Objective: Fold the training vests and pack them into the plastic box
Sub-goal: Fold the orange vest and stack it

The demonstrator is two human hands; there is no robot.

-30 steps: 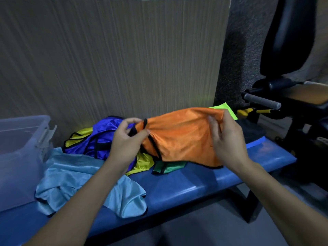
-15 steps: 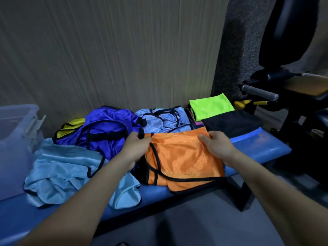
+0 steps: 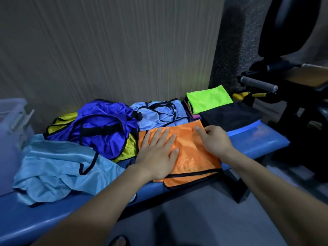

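Note:
An orange vest with black trim lies folded flat on the blue bench. My left hand rests palm down on its left half, fingers spread. My right hand presses on its right edge, fingers apart. Unfolded vests lie in a heap to the left: a dark blue one, a yellow one, a light blue one and a pale blue one. Folded neon green and black vests sit at the right. The clear plastic box stands at the far left.
A panelled wall runs behind the bench. Black gym equipment with a grey padded handle stands close at the right. Grey floor lies below the bench's front edge.
The orange vest was held up in both hands, then came down onto the bench. Both hands have let go of it and now lie flat on it.

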